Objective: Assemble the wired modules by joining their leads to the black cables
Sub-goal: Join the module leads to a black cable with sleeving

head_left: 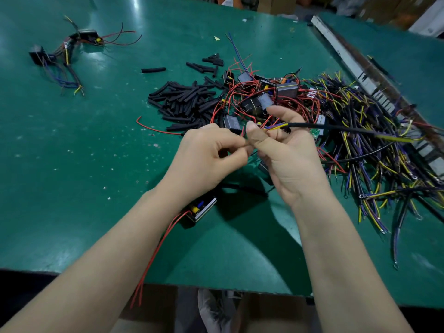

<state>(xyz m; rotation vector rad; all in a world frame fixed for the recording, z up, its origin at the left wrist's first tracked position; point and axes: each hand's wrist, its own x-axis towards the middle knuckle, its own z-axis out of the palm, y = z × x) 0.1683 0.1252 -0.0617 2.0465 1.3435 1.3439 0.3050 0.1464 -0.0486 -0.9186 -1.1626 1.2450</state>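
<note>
Your left hand [211, 152] and right hand [286, 150] meet above the table [84, 140], both pinching thin leads [274, 127] of one black cable [336, 128]. These seem light and limp: hold near the bare tips.

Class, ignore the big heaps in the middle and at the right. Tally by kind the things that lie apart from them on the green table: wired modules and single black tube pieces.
Wired modules: 3 (two in the far-left bundle, one by the left forearm)
Black tube piece: 1
Total: 4
</note>
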